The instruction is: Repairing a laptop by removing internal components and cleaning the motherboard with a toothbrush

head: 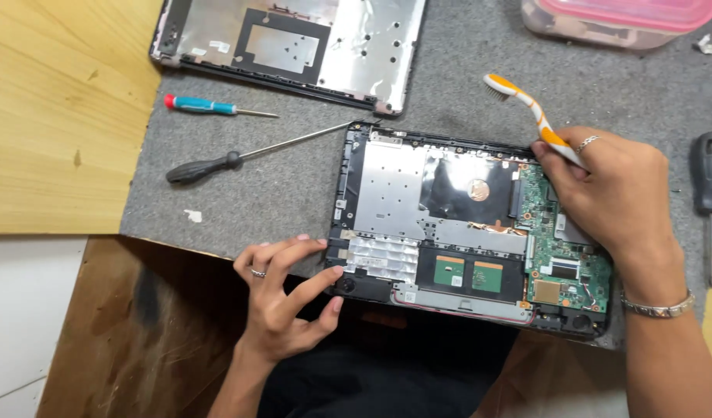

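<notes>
My right hand [615,186] covers the far right end of the opened laptop [464,232], so the board beneath my palm is hidden; its grip is pinched shut on the white-and-orange toothbrush [530,112], whose handle end vanishes inside my fingers while the bristled head sticks up and away, clear of the machine. My left hand [282,298] rests its spread fingertips on the laptop's near left corner, holding nothing; the laptop lies between my two hands on the grey felt-like mat [240,193] over the pale wooden counter [54,116]. Inside it show dull silver shielding, black film, copper tape and a green circuit board [561,263]. Beyond my left hand lie a black-handled screwdriver [205,166], a blue one [205,105] and the removed bottom cover [294,46], cut off at the frame's top; right of my right hand, another screwdriver [710,186]; a pink-lidded plastic box [619,19], also cut off.
</notes>
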